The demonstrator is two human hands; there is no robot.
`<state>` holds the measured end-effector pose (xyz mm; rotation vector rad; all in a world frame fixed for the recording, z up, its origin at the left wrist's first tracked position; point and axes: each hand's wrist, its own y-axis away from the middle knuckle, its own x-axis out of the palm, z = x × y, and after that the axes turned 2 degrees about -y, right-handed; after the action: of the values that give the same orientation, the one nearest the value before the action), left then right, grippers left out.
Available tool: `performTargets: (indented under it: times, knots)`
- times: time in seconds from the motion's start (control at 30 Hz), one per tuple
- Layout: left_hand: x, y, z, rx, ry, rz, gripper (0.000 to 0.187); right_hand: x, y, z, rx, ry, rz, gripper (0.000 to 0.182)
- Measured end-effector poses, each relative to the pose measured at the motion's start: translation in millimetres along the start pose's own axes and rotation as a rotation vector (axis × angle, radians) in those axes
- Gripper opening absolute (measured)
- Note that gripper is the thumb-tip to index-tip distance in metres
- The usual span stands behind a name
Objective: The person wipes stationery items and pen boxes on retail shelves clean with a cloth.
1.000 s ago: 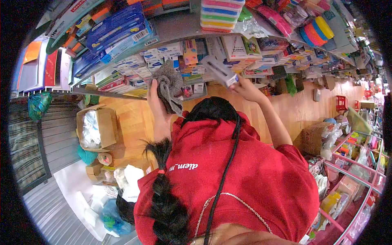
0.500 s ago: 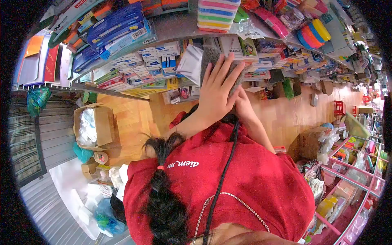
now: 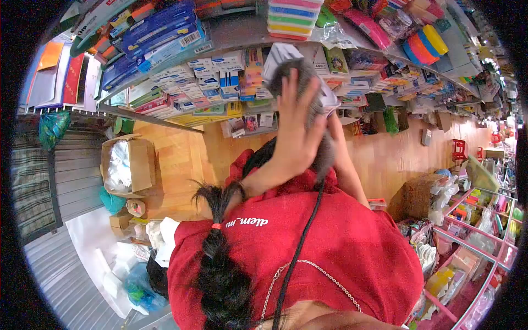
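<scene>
My left hand (image 3: 298, 121) lies flat with spread fingers on a grey fuzzy cloth (image 3: 324, 151), blurred by motion. The cloth covers much of a white flat item (image 3: 281, 53), perhaps a packet, whose upper end and right edge stick out. From below and to the right, my right hand (image 3: 335, 131) holds that item by its lower right side; its fingers are mostly hidden behind the item and the cloth.
A shelf (image 3: 236, 36) packed with boxes and stationery runs across the top. An open carton (image 3: 144, 165) stands on the wooden floor at left. At lower right is a pink rack (image 3: 473, 242) of goods. A black cord (image 3: 300, 247) hangs down over the red shirt.
The cloth now trails lower, down past my left palm. More of the white item shows at its upper end and right edge. My left hand has moved slightly down.
</scene>
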<state>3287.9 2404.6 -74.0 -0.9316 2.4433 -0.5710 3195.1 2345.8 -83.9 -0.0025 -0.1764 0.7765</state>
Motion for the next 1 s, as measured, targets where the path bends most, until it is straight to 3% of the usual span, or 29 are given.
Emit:
performTargets:
  times: [0.1,0.17,0.23,0.27,0.37,0.43,0.47,0.57,0.6,0.7,0.77,0.87,1.0]
  knots:
    - [1,-12,0,0.039,0.034,0.007,0.048,-12,-2,-7,-0.071,0.027,0.051,0.035]
    - [-4,-29,19,0.012,0.105,-0.041,0.046,-13,2,5,-0.191,0.427,0.055,0.026]
    - [-11,-51,33,-0.182,0.466,-0.183,0.048,-16,8,17,-0.028,0.381,0.228,0.033]
    - [-14,-51,31,-0.31,0.668,-0.17,0.051,-15,10,22,-0.189,0.468,0.23,0.04]
    - [8,-38,-5,-0.351,0.757,-0.284,0.061,-31,9,26,-0.069,0.314,0.236,0.045]
    - [30,-16,-20,-0.185,0.477,-0.239,0.062,-39,4,26,-0.258,0.405,0.135,0.044]
    - [38,-7,-26,-0.099,0.358,-0.227,0.063,-44,4,24,-0.217,0.33,0.134,0.045]
    - [39,-19,-37,-0.037,0.429,-0.212,0.061,-48,10,37,-0.282,0.375,0.154,0.05]
    - [38,-31,-56,-0.126,0.442,-0.285,0.068,-51,11,46,-0.332,0.497,0.209,0.059]
    - [17,-54,-43,-0.422,0.827,-0.287,0.067,-49,24,50,-0.22,0.368,0.273,0.067]
    - [16,-50,-39,-0.421,0.917,-0.263,0.063,-54,29,48,-0.162,0.368,0.287,0.071]
    - [44,-24,-51,-0.086,0.514,-0.284,0.063,-64,30,50,-0.108,0.315,0.235,0.069]
    - [77,17,-70,0.052,0.235,-0.345,0.063,-78,21,45,-0.107,0.245,0.289,0.066]
